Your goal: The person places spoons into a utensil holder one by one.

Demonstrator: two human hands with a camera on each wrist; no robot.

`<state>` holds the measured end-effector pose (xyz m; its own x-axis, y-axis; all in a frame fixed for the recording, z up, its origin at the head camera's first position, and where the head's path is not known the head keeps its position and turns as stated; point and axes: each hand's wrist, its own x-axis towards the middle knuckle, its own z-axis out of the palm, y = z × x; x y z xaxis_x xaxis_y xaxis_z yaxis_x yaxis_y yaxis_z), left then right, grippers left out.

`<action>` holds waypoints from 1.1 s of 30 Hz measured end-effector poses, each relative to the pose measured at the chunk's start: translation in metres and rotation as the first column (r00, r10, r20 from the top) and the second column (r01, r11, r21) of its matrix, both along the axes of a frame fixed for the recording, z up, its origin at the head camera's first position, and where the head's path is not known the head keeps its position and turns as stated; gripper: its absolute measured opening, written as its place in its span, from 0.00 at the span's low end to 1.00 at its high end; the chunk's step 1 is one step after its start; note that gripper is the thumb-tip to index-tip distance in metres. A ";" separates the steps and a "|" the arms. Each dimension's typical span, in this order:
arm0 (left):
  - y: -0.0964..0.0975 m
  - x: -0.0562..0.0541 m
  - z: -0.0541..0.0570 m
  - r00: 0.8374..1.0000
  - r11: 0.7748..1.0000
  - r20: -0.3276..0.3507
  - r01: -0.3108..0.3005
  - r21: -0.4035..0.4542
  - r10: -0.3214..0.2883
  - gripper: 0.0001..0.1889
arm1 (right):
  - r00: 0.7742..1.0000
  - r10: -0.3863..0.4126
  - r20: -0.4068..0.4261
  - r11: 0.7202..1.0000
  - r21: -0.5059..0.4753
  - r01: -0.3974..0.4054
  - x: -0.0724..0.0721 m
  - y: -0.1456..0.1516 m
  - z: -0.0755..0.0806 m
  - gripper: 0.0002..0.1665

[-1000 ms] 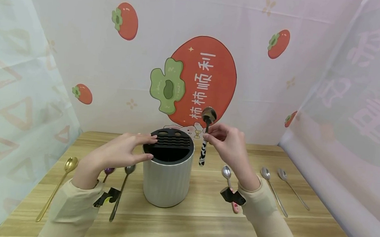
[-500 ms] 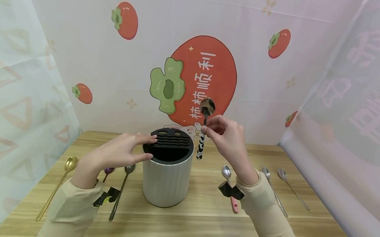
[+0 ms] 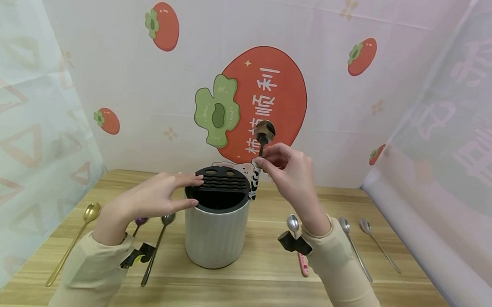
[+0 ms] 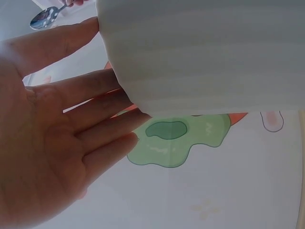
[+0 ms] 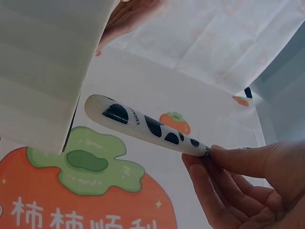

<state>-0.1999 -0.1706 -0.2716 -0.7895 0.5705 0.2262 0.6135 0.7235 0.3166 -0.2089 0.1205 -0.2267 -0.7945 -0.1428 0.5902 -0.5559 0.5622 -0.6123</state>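
Note:
A spoon with a black-and-white cow-patterned handle [image 5: 147, 125] is pinched at its neck by my right hand [image 3: 292, 181]. Its metal bowl [image 3: 265, 131] points up and the handle slants down, its end close to the right rim of a white ribbed utensil holder [image 3: 214, 240]. My left hand [image 3: 156, 195] rests on the left rim of that holder with fingers straight, as the left wrist view also shows. The holder's black top [image 3: 223, 184] has slots, round holes and one large front opening.
On the wooden table [image 3: 238, 297], a gold spoon [image 3: 74, 242], a purple spoon [image 3: 140, 222] and a dark spoon [image 3: 159, 246] lie left of the holder. Right of it lie a pink-handled spoon [image 3: 303, 263] and silver spoons [image 3: 355, 247]. A persimmon-printed cloth [image 3: 332, 102] hangs behind.
My right hand has moved up and left with the cow-patterned spoon, bringing its handle from beside the holder to the right rim. The left hand has stayed on the holder.

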 end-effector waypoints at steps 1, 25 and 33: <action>0.000 0.000 0.000 1.000 1.000 0.000 0.000 0.001 0.000 0.24 | 1.000 0.004 0.001 1.000 -0.005 -0.004 0.000 -0.001 0.000 0.10; -0.001 0.000 -0.001 1.000 1.000 0.000 0.001 0.002 -0.001 0.24 | 0.998 0.056 0.039 0.998 -0.032 -0.055 -0.007 -0.017 -0.005 0.08; -0.001 -0.001 -0.001 1.000 1.000 -0.002 -0.003 0.003 0.003 0.25 | 0.997 0.059 0.047 0.998 -0.018 -0.058 -0.009 -0.020 -0.011 0.09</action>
